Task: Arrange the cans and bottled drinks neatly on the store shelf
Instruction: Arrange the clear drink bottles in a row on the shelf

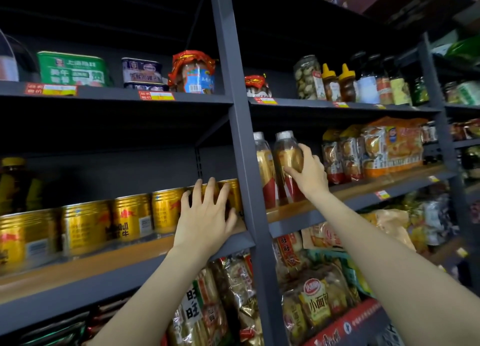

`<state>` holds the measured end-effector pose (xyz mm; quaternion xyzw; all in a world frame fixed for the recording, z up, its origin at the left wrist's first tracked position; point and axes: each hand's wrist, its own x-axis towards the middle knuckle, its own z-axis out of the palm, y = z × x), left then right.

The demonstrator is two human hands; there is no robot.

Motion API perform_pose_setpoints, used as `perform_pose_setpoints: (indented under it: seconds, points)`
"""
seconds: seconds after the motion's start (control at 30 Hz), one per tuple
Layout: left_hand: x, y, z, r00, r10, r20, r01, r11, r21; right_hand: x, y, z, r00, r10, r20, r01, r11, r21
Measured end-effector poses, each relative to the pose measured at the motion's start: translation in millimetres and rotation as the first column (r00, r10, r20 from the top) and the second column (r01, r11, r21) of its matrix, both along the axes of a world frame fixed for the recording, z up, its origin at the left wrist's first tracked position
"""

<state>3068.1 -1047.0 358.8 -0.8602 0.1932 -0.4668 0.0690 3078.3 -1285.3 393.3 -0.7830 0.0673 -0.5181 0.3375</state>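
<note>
While left hand [205, 217] covers cans [228, 192], right hand [310, 174] grips bottle [287, 153].

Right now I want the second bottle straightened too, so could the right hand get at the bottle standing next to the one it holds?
Probably yes. The right hand grips one bottle, and the other bottle stands right beside it, nothing between them. The hand must first let go, and the shelf upright crowds that bottle's far side.

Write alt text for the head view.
The right hand grips a bottle on a store shelf, beside a second bottle. The left hand rests spread fingers on the end can of a gold row.
</note>
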Motion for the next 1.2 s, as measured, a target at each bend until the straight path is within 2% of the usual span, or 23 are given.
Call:
perform_pose_setpoints:
  seconds: [0.07,0.13,0.23,0.3,0.37,0.53,0.7,0.8,0.97,1.03,1.13,1.2]
  points:
    - [-3,1,1,1.000,-0.006,0.009,0.006,1.000,-0.013,-8,2,0,1.000,0.022,0.017,-0.023,0.999,0.047]
    - [-11,2,2,1.000,-0.021,-0.019,0.020,0.999,-0.029,-22,11,0,0.988,0.064,0.138,-0.074,0.995,0.067]
    - [-18,7,-5,0.991,-0.130,0.007,0.130,0.991,0.025,-52,41,5,0.887,0.147,0.437,-0.123,0.989,-0.082]
    - [-31,26,-11,0.973,-0.228,0.041,0.226,0.973,0.051,-71,72,13,0.832,0.252,0.494,-0.157,0.961,-0.226]
    - [-38,61,-11,0.961,-0.251,0.116,0.252,0.968,0.008,-84,112,20,0.821,0.356,0.447,-0.220,0.919,-0.328]
    - [-73,196,11,0.957,-0.127,0.260,0.161,0.981,-0.111,-98,251,29,0.797,0.525,0.297,-0.344,0.800,-0.492]
    - [-122,376,22,0.944,0.043,0.327,0.032,0.975,-0.222,-113,421,26,0.728,0.657,0.193,-0.425,0.655,-0.625]
    - [-149,486,18,0.934,0.161,0.318,-0.059,0.950,-0.307,-127,523,21,0.676,0.707,0.207,-0.439,0.613,-0.657]
    - [-182,635,11,0.927,0.282,0.246,-0.184,0.917,-0.354,-141,672,17,0.643,0.757,0.111,-0.522,0.540,-0.660]
    - [-188,676,19,0.939,0.273,0.211,-0.187,0.917,-0.352,-145,710,17,0.593,0.802,0.074,-0.583,0.490,-0.648]
    - [-180,710,25,0.978,0.152,0.143,-0.096,0.936,-0.338,-150,757,21,0.525,0.848,-0.075,-0.747,0.417,-0.517]
    - [-170,715,22,0.990,0.124,0.069,-0.090,0.928,-0.362,-143,787,33,0.525,0.839,-0.144,-0.811,0.441,-0.384]
